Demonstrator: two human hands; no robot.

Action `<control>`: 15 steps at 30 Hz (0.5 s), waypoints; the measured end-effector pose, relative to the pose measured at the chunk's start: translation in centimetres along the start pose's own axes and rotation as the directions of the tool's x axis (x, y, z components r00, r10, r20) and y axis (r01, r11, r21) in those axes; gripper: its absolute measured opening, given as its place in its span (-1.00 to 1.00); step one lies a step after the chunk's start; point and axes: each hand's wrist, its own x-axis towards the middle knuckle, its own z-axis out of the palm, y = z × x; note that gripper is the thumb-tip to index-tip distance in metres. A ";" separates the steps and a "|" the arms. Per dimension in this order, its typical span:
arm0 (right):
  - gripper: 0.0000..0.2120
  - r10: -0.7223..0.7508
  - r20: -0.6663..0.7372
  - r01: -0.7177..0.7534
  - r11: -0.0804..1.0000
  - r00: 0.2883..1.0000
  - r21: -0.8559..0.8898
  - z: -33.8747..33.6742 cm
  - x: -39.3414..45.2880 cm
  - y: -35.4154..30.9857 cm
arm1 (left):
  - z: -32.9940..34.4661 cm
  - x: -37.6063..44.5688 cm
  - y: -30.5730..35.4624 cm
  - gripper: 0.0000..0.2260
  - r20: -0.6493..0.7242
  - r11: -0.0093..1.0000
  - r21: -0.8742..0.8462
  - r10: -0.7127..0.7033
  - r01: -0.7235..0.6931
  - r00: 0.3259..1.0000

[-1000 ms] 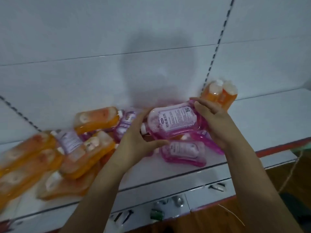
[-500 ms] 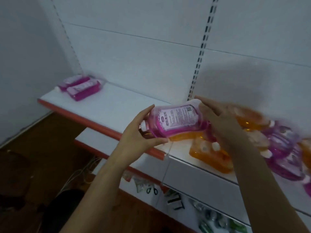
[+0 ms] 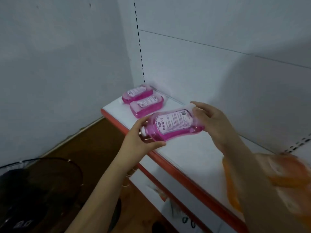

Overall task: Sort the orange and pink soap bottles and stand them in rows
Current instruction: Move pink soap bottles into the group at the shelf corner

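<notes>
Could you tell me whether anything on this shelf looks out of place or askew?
Yes: the two pink soap bottles in the white shelf's far corner lie flat on their sides instead of standing in a row.

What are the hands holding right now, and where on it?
A pink soap bottle, held sideways: the left hand grips its cap end, the right hand its base.

This looks like a shop, shown by its retail shelving: a white metal shelf [image 3: 185, 148] with a red front edge [image 3: 176, 172], backed by white panels and a slotted upright [image 3: 139, 47] toward 12 o'clock. Identical pink soap bottles [image 3: 143, 100] lie like stock in its far corner, and a brown floor [image 3: 87, 148] shows at 8 o'clock.
</notes>
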 end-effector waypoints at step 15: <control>-0.65 0.099 -0.171 -0.165 0.884 0.980 -0.437 6.2 12.7 6.1 | -0.8 12.9 -6.9 -0.23 0.077 0.860 0.477 0.168 -0.184 0.983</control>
